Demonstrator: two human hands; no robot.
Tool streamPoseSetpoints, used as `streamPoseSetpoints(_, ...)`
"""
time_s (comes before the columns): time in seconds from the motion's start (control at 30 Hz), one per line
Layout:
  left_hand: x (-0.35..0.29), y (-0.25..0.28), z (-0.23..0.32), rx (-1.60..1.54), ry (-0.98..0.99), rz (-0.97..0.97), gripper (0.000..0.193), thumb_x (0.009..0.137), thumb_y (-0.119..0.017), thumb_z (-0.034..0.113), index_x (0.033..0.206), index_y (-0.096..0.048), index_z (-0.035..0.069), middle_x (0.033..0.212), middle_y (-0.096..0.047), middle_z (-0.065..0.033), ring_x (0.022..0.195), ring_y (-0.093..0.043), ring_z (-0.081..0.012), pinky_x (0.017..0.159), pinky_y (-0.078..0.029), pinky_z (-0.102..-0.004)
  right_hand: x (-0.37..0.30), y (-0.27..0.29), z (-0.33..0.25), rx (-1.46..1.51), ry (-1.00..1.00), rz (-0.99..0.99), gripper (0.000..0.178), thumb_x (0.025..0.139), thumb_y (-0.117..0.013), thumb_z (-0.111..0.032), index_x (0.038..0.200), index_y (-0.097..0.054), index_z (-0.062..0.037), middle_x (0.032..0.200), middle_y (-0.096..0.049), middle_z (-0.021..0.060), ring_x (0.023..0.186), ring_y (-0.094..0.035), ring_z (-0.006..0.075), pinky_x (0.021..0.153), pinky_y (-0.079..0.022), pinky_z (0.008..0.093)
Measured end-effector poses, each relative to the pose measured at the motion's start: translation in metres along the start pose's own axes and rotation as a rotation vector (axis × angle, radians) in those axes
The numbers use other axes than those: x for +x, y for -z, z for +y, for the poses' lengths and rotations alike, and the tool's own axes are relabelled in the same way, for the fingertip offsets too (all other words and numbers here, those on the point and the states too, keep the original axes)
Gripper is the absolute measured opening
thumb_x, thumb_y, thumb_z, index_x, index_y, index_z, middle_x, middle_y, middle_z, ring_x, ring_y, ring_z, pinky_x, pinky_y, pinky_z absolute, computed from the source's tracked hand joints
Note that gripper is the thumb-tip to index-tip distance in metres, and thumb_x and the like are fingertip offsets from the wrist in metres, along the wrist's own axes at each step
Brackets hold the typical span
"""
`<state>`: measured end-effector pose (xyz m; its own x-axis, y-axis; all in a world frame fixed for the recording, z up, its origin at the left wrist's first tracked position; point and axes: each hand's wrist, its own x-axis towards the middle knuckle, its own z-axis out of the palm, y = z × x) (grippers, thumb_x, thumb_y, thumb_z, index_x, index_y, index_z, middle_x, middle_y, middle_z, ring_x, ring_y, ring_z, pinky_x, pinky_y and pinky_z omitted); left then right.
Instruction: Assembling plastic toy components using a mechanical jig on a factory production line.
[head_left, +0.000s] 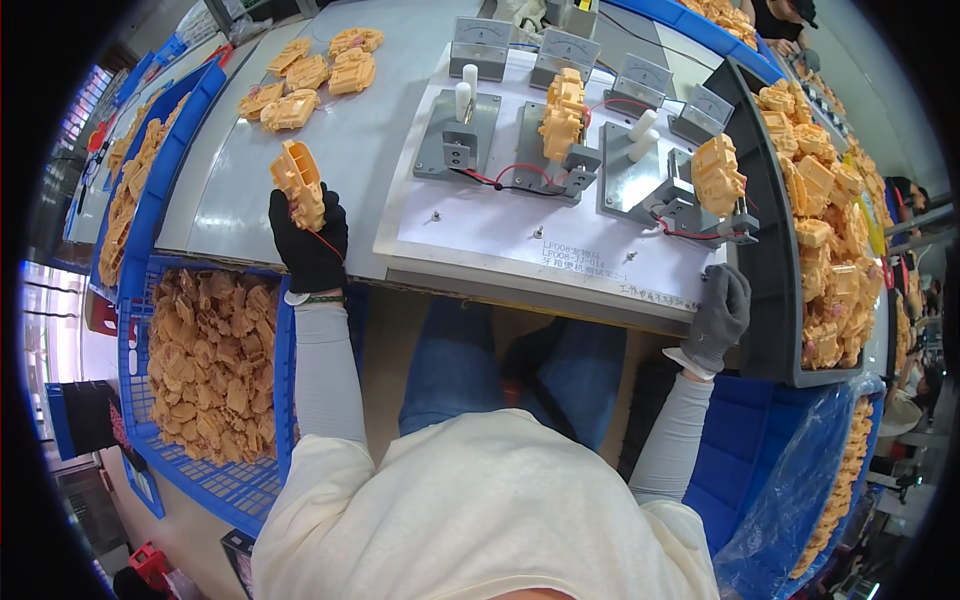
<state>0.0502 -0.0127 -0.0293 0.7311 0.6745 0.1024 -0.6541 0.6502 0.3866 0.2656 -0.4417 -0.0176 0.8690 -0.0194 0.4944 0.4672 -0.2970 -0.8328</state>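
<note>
left hand (308,245) grasps orange housing (299,183), bare table (240,190) beyond | right hand (718,318) released, fingers on white board (520,235) edge, grey tray (770,300) beside

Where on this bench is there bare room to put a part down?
Bare grey tabletop lies between the loose orange parts and the white fixture board. The board's front strip near the right hand is also bare. The grey tray of orange parts is crowded. The left hand holds an orange part.

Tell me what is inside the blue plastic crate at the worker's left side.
The blue plastic crate holds a loose heap of orange moulded plastic parts, piled several deep. Its floor beneath them is hidden; only the near grid wall shows.
</note>
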Motion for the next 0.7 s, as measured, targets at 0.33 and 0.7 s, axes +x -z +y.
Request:
streamPoseSetpoints(0.33, -0.0011, -0.0037, -0.0005, 0.06, -0.024, 0.025, 0.025, 0.088, -0.05, 0.03, 0.094, -0.046, 0.007, 0.072, -0.046, -0.0022, 0.06, -0.045, -0.0114, 0.05, -0.038, -0.0237, 0.0005, 0.002, 0.0013, -0.047, 0.039, -0.012, 0.015, 0.088, -0.058, -0.009, 0.09, -0.063, 0.0049, 0.095, -0.057, 0.0062, 0.081, -0.055, 0.0114, 0.072, -0.046, 0.0247)
streamPoseSetpoints(0.7, -0.0006, -0.0062, -0.0021, 0.039, -0.027, 0.07, 0.025, 0.088, -0.051, 0.029, 0.093, -0.044, 0.006, 0.071, -0.044, -0.0018, 0.059, -0.043, -0.011, 0.05, -0.038, -0.0232, 0.0002, 0.0025, 0.0, -0.059, 0.027, -0.002, 0.016, 0.088, -0.058, -0.01, 0.091, -0.063, 0.0042, 0.096, -0.057, 0.006, 0.081, -0.055, 0.0112, 0.072, -0.046, 0.0247)
